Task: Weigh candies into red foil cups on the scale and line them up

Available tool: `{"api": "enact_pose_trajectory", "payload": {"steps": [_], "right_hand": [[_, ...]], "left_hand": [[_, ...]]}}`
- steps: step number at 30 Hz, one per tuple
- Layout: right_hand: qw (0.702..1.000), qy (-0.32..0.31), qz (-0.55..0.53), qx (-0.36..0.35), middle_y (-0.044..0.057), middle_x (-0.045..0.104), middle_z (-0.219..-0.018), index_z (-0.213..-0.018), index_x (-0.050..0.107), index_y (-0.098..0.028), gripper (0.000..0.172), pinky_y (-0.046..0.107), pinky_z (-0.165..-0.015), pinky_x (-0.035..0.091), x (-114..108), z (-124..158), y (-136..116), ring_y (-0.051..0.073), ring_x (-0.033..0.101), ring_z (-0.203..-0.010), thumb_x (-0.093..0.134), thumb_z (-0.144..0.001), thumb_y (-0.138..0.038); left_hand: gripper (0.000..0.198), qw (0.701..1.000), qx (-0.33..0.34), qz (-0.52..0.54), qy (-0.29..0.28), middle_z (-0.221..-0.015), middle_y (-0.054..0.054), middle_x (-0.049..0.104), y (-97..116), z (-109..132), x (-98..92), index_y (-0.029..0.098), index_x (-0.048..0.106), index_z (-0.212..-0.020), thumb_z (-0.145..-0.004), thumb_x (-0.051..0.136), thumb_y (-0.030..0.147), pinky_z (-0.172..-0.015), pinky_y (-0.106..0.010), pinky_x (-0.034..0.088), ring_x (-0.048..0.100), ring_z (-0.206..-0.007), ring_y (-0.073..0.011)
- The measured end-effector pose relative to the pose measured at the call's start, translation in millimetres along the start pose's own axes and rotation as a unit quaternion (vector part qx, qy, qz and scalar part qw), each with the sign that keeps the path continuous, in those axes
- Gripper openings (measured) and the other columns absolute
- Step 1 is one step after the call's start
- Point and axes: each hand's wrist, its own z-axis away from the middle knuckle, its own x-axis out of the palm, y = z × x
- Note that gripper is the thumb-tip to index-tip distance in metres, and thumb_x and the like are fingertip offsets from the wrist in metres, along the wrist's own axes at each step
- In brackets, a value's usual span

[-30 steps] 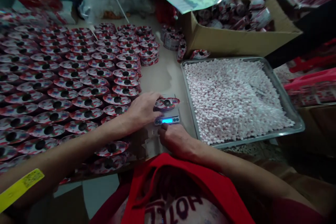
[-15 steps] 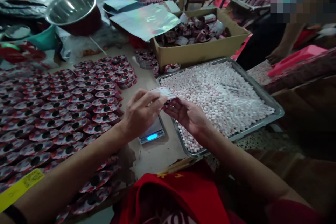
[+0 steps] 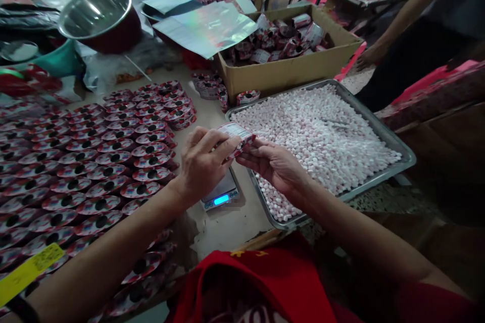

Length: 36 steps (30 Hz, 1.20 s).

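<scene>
Between my hands, above the table, is a small tilted container with a red and white printed wrapper [image 3: 242, 133]. My left hand [image 3: 204, 159] grips it from the left, fingers over the top and thumb along the near side. At its lower right end, my right hand [image 3: 278, 164] has its palm turned up, fingers under the container and thumb close against it. What lies in the right palm, if anything, is hidden. Below my left hand a small digital scale [image 3: 222, 199] with a lit blue display is partly covered. Right of the hands lies a metal tray [image 3: 407, 159] of small white candy-like pieces [image 3: 314, 131].
Rows of similar open-topped containers [image 3: 108, 171] fill the left side of the table. Behind the tray stands a cardboard box [image 3: 291, 73] of loose containers. A metal bowl [image 3: 96, 15] and shiny sheets [image 3: 206, 28] are at the back. Another person's arm [image 3: 411, 15] is at right.
My hands keep nearly the same pose around the container, which is slightly more tilted to the right. The other person has shifted at the right. The view has moved slightly.
</scene>
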Motion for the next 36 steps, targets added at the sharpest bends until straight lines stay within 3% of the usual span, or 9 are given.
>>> {"api": "enact_pose_trajectory", "payload": {"steps": [4, 9, 11, 15, 18, 21, 25, 30, 36], "right_hand": [[1.0, 0.004, 0.018, 0.02, 0.006, 0.081, -0.099, -0.096, 0.073, -0.012, 0.037, 0.03, -0.098, 0.065, 0.4, -7.6, -4.7, 0.014, 0.078, -0.088, 0.05, -0.079, 0.012], [0.998, -0.053, 0.027, 0.038, 0.009, 0.081, -0.103, -0.1, 0.071, -0.012, 0.034, 0.033, -0.107, 0.062, -2.5, -11.4, -9.7, 0.017, 0.079, -0.095, 0.053, -0.081, 0.01], [0.998, -0.038, 0.031, 0.047, 0.009, 0.081, -0.101, -0.1, 0.07, -0.012, 0.037, 0.033, -0.108, 0.062, -1.8, -16.3, -10.0, 0.016, 0.079, -0.094, 0.051, -0.08, 0.012], [0.996, 0.015, 0.032, 0.076, 0.007, 0.08, -0.09, -0.095, 0.069, -0.011, 0.037, 0.029, -0.098, 0.066, -0.3, -28.9, -12.4, 0.014, 0.079, -0.084, 0.047, -0.081, 0.016], [0.997, -0.009, 0.038, 0.072, 0.009, 0.08, -0.091, -0.095, 0.072, -0.009, 0.033, 0.027, -0.09, 0.068, -3.4, -32.7, -17.4, 0.016, 0.08, -0.084, 0.051, -0.086, 0.014], [0.996, -0.023, 0.063, 0.064, 0.009, 0.081, -0.091, -0.095, 0.075, -0.008, 0.029, 0.027, -0.09, 0.068, -9.8, -33.4, -21.9, 0.016, 0.08, -0.084, 0.054, -0.09, 0.012], [0.991, -0.038, 0.119, 0.038, 0.009, 0.083, -0.095, -0.093, 0.08, -0.009, 0.016, 0.026, -0.093, 0.067, -16.7, -36.3, -25.6, 0.014, 0.079, -0.087, 0.068, -0.094, 0.002], [0.981, 0.003, 0.195, 0.004, 0.006, 0.083, -0.085, -0.086, 0.082, -0.011, 0.01, 0.022, -0.081, 0.067, -18.0, -41.3, -33.7, 0.013, 0.077, -0.077, 0.088, -0.08, -0.006], [0.916, 0.051, 0.365, -0.158, 0.003, 0.071, -0.06, -0.069, 0.069, -0.014, 0.051, 0.022, -0.051, 0.056, -14.5, -42.1, -43.3, 0.014, 0.067, -0.054, 0.108, -0.053, -0.042]], "left_hand": [[0.022, 0.999, -0.012, -0.034, -0.025, -0.102, -0.007, 0.077, -4.1, 0.7, 9.3, 0.029, 0.078, -0.117, -0.096, 0.072, 0.025, -0.085, -0.045, 0.05, 0.062, -0.094, -0.028], [0.029, 0.998, 0.024, -0.058, -0.003, -0.103, -0.007, 0.077, -1.0, 7.3, 3.5, 0.032, 0.076, -0.125, -0.101, 0.067, 0.021, -0.083, -0.048, 0.046, 0.06, -0.094, -0.0294], [0.027, 0.998, 0.023, -0.057, -0.013, -0.101, -0.007, 0.076, -2.4, 7.8, 3.9, 0.031, 0.076, -0.124, -0.1, 0.068, 0.021, -0.082, -0.048, 0.045, 0.059, -0.093, -0.0302], [0.018, 0.998, -0.006, -0.053, -0.023, -0.095, -0.007, 0.072, -9.4, 3.3, 13.0, 0.028, 0.078, -0.112, -0.096, 0.073, 0.023, -0.082, -0.046, 0.046, 0.057, -0.092, -0.0297], [0.019, 0.999, -0.039, -0.019, -0.006, -0.093, -0.005, 0.068, -12.1, -0.6, 18.5, 0.028, 0.077, -0.109, -0.091, 0.078, 0.022, -0.084, -0.042, 0.048, 0.057, -0.09, -0.0276], [0.02, 0.998, -0.063, 0.004, -0.011, -0.092, -0.004, 0.066, -10.0, -1.6, 23.4, 0.028, 0.075, -0.106, -0.088, 0.08, 0.021, -0.083, -0.041, 0.048, 0.056, -0.089, -0.027], [0.017, 0.996, -0.09, 0.015, -0.006, -0.091, -0.004, 0.064, -3.3, -1.2, 32.7, 0.027, 0.072, -0.101, -0.087, 0.078, 0.02, -0.084, -0.04, 0.047, 0.057, -0.089, -0.0268], [0.026, 0.99, -0.13, 0.045, 0.014, -0.093, -0.004, 0.064, 2.2, -4.8, 42.8, 0.026, 0.071, -0.099, -0.078, 0.085, 0.019, -0.083, -0.039, 0.047, 0.058, -0.091, -0.0269], [0.027, 0.945, -0.252, 0.206, 0.034, -0.089, -0.001, 0.063, 8.8, -6.6, 53.7, 0.023, 0.066, -0.093, -0.077, 0.086, 0.015, -0.077, -0.032, 0.048, 0.06, -0.087, -0.0218]]}}
